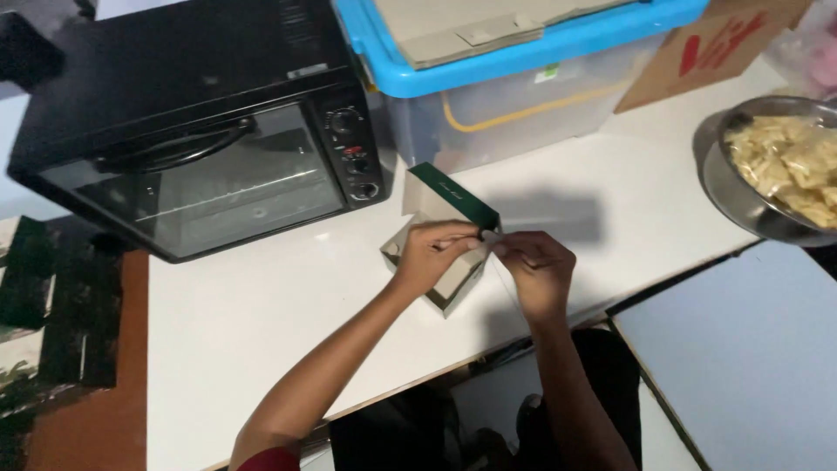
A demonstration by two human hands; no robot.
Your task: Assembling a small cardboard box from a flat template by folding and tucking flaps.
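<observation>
A small cardboard box [436, 202], dark green outside and grey inside, rests on the white table [261, 323] in front of me. My left hand [432, 253] lies over the box's open top, pinching its front edge. Just to the right, my right hand [536, 266] pinches a thin flap or strip at that same edge; what it is exactly I cannot tell. The fingertips of both hands almost meet at the box's green rim.
A black toaster oven [192, 131] stands at the back left. Behind the box sits a clear storage bin with a blue lid [523, 78]. A steel bowl of pale chips [780, 166] is at the right edge. Flat green box blanks [52, 296] lie at the left.
</observation>
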